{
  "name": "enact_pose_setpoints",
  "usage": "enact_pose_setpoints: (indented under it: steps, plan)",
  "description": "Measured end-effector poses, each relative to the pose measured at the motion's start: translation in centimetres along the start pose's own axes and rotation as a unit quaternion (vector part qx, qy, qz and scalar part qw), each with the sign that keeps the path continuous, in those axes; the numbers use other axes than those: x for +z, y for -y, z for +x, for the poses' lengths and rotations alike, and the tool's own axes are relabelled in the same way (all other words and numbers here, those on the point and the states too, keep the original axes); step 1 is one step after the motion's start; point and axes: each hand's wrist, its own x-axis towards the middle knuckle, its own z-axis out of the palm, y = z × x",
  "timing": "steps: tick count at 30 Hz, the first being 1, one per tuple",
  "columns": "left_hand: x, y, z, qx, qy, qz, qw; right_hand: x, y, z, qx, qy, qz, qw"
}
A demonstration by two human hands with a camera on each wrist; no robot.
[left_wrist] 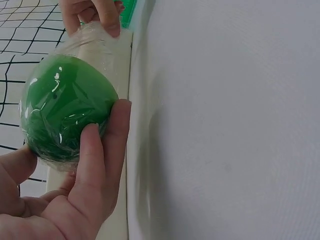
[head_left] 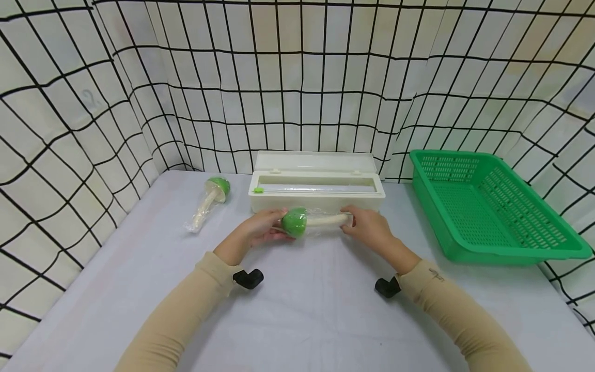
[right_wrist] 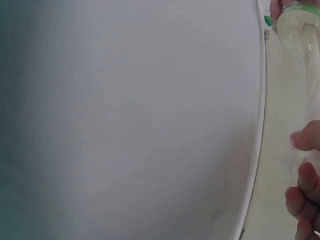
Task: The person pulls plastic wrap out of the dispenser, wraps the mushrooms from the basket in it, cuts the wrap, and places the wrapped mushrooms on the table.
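Note:
A toy mushroom (head_left: pixel 294 222) with a green cap and a pale stem lies sideways between my hands, wrapped in clear plastic film. My left hand (head_left: pixel 262 227) holds it by the cap, thumb on one side and fingers on the other, as the left wrist view shows of the green cap (left_wrist: pixel 67 105). At the stem's far end, my right hand (head_left: pixel 369 227) grips the wrapped tip between thumb and fingers. Loose film (right_wrist: pixel 290 160) shows at these fingers in the right wrist view. Just behind stands a white cling film dispenser (head_left: pixel 318 201), its lid raised.
A second wrapped green-capped mushroom (head_left: pixel 204 204) lies on the white table (head_left: pixel 302 310) at the left. At the right stands a green plastic basket (head_left: pixel 520 253). Black wire mesh (head_left: pixel 302 93) over white sheeting encloses the back and sides.

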Motion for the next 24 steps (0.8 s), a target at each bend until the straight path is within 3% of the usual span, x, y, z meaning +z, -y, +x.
enact_pose_setpoints:
  steps: [3,5,7,11,14,17,24]
  plan:
    - [0.0,0.0,0.0,-0.001,0.005,-0.002,1.0,0.1,0.1,0.1,0.01,-0.004,0.008,1.0]
    - [-0.1,0.0,0.0,-0.001,0.008,-0.002,1.0,0.3,0.0,0.4,0.012,0.002,0.068,0.998]
    - [-0.2,0.0,0.0,0.001,0.009,0.001,1.0,0.5,-0.4,0.5,0.017,0.015,0.159,0.987]
    - [-0.4,0.1,0.0,-0.005,-0.003,0.014,0.9999,0.7,-1.1,0.5,0.055,0.086,0.347,0.932]
    - [-0.5,0.0,-0.1,-0.01,-0.014,0.025,0.9995,0.7,-1.3,0.4,0.084,0.134,0.405,0.901]
    - [-0.6,0.0,0.0,-0.004,-0.017,0.035,0.9992,0.7,-1.4,0.5,0.091,0.149,0.406,0.897]
    - [-0.4,-0.3,0.4,0.0,-0.036,0.019,0.9992,0.8,-1.8,0.3,0.077,0.159,0.389,0.904]
